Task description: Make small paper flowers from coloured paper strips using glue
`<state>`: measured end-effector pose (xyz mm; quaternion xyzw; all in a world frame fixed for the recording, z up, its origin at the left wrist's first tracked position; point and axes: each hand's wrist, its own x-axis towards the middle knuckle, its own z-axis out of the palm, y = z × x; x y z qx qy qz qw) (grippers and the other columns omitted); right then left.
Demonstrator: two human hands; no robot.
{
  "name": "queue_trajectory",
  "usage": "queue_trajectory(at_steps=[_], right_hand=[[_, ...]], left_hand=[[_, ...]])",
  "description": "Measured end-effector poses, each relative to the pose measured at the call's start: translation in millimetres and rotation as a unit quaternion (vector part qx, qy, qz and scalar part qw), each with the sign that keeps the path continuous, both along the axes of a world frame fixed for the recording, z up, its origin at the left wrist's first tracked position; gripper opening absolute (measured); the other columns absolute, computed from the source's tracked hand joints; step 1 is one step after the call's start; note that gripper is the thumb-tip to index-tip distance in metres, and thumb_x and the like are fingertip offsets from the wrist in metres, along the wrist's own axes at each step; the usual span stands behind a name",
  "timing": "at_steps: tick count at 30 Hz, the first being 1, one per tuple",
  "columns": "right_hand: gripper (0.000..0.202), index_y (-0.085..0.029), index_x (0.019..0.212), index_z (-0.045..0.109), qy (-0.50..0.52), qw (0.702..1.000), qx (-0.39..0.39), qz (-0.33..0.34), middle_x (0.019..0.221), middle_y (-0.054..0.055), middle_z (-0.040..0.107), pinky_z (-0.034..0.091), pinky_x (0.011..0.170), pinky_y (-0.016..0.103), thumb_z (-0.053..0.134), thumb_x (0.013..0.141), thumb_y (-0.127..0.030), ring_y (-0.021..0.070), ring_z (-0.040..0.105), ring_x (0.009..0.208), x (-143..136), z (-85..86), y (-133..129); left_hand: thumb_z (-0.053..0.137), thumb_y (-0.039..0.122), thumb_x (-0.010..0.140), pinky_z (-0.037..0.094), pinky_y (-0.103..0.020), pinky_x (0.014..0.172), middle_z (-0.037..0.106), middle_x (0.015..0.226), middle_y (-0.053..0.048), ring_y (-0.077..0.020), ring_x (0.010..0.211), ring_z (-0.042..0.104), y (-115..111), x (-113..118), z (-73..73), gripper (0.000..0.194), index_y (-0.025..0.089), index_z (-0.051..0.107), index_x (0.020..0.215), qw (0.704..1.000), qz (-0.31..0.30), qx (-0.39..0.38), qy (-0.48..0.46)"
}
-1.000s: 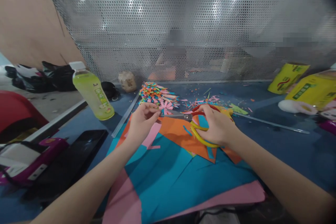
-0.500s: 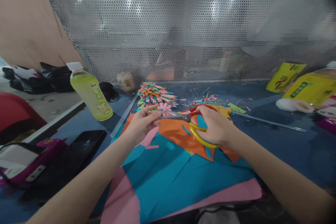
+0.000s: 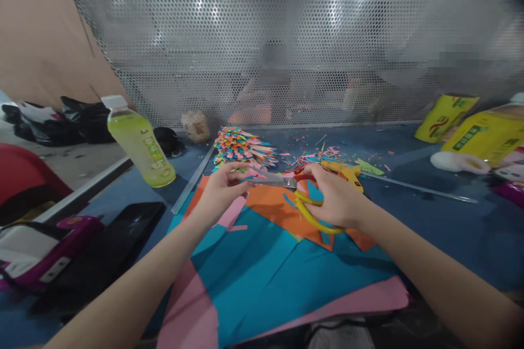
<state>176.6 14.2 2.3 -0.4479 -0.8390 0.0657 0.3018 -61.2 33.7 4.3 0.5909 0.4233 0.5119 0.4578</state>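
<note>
My right hand [image 3: 339, 196] grips a pair of scissors [image 3: 290, 182] by its red and yellow handles, with the blades parted and pointing left. My left hand [image 3: 225, 191] is pinched around a pink paper piece cut into strips, mostly hidden by the fingers and blades. The scissor tips reach to the left fingertips, where the paper is. Below both hands lie sheets of orange paper [image 3: 270, 210], blue paper [image 3: 254, 262] and pink paper [image 3: 190, 311]. Just beyond the left hand rises a layered pile of fringed, many-coloured paper [image 3: 241, 147].
Paper scraps [image 3: 315, 158] and a yellow glue gun [image 3: 347, 173] lie behind the scissors. Clear sticks [image 3: 426, 190] rest on the blue table. A green drink bottle [image 3: 141, 144] and a black phone [image 3: 123, 234] are at left. Yellow packs [image 3: 485, 133] stand right, before a perforated metal screen [image 3: 245, 27].
The scissor blades have spread wider at the left fingertips. The pink fringed piece, plainly seen before, is now mostly covered. Both hands stay nearly in place.
</note>
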Motion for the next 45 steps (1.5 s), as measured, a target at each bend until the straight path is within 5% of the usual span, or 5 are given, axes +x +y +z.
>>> queue_trajectory(at_steps=[17, 28, 34, 40, 45], right_hand=[[0.04, -0.017, 0.101, 0.045, -0.054, 0.991, -0.031, -0.115, 0.095, 0.012, 0.061, 0.044, 0.068, 0.03, 0.054, 0.071, -0.041, 0.024, 0.058, 0.089, 9, -8.0, 16], [0.029, -0.015, 0.098, 0.057, -0.007, 0.999, 0.011, 0.043, 0.105, 0.012, 0.055, 0.038, 0.088, 0.039, 0.054, 0.074, -0.031, 0.0228, 0.05, 0.102, 1, -10.1, 15], [0.021, -0.016, 0.087, 0.058, 0.2, 0.955, -0.186, 0.113, 0.087, 0.006, 0.063, 0.047, 0.073, 0.031, 0.051, 0.078, -0.033, 0.0171, 0.059, 0.081, -29, -12.6, -4], [0.029, -0.015, 0.072, 0.059, 0.325, 0.881, -0.316, 0.135, 0.072, 0.004, 0.064, 0.049, 0.07, 0.033, 0.055, 0.073, -0.044, 0.0173, 0.062, 0.07, -32, -18.3, -2], [0.027, -0.015, 0.064, 0.056, 0.315, 0.87, -0.362, 0.117, 0.061, 0.002, 0.062, 0.049, 0.062, 0.027, 0.058, 0.07, -0.041, 0.0128, 0.06, 0.059, -31, -12.7, -4]], left_hand=[[0.071, 0.027, 0.058, 0.05, -0.023, 0.054, 0.061, 0.075, -0.001, -0.0125, 0.067, 0.059, 13, -8, -5.6, 0.034, 0.015, 0.054, 0.085, 0.99, 0.14, 0.011, 0.018], [0.072, 0.024, 0.059, 0.051, -0.023, 0.054, 0.064, 0.067, 0.001, -0.0124, 0.062, 0.062, -8, 16, -5.3, 0.038, 0.016, 0.051, 0.089, 0.998, -0.031, -0.049, -0.028], [0.07, 0.026, 0.061, 0.053, -0.029, 0.055, 0.061, 0.069, 0.002, -0.0151, 0.063, 0.063, -22, 31, -2.9, 0.041, 0.019, 0.047, 0.094, 0.995, -0.073, -0.061, 0.022], [0.068, 0.026, 0.063, 0.046, -0.023, 0.052, 0.055, 0.071, 0.001, -0.0135, 0.066, 0.058, -29, 32, -2.3, 0.044, 0.019, 0.045, 0.1, 0.981, 0.008, 0.074, 0.178], [0.064, 0.022, 0.069, 0.044, -0.031, 0.077, 0.06, 0.091, -0.004, -0.0165, 0.086, 0.056, -31, 25, -1.7, 0.051, 0.023, 0.041, 0.114, 0.892, 0.05, 0.334, 0.3]])
